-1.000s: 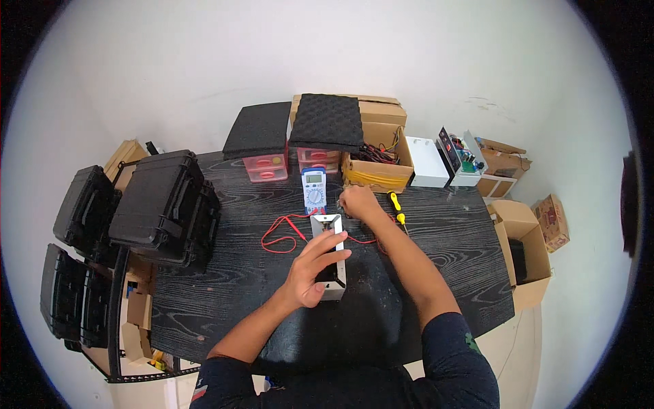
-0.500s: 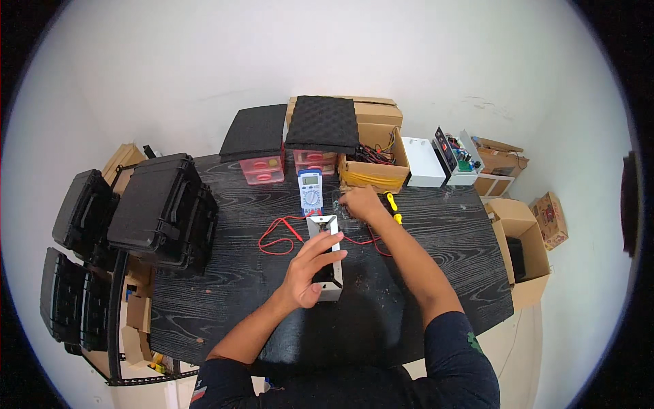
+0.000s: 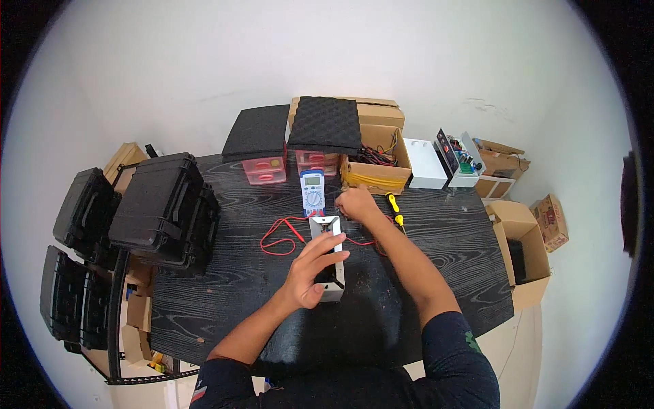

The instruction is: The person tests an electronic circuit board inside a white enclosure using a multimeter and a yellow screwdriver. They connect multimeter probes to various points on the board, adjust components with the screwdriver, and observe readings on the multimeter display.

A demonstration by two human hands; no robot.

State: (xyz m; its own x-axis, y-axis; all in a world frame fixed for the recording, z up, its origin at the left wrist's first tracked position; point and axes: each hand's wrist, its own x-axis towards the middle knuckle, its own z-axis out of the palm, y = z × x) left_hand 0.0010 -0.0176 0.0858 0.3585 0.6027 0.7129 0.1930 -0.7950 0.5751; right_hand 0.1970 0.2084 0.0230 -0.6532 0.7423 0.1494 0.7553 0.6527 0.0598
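Just this side of the meter [image 3: 313, 194] sits the open box [image 3: 332, 295], the left hand [image 3: 306, 274] over it, grip spread, perhaps steadying it; right of the meter, whether the right hand [image 3: 356, 203] pinches anything cannot be told.

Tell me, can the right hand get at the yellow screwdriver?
Probably yes: the yellow screwdriver lies on the table just right of the right hand, mostly uncovered; whether that hand holds something is unclear.

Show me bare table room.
Free: between black plastic cases and looped red test lead; between right forearm and black wood-grain table's right edge. Crowded: the table's back; around white rectangular housing and blue-and-white multimeter.
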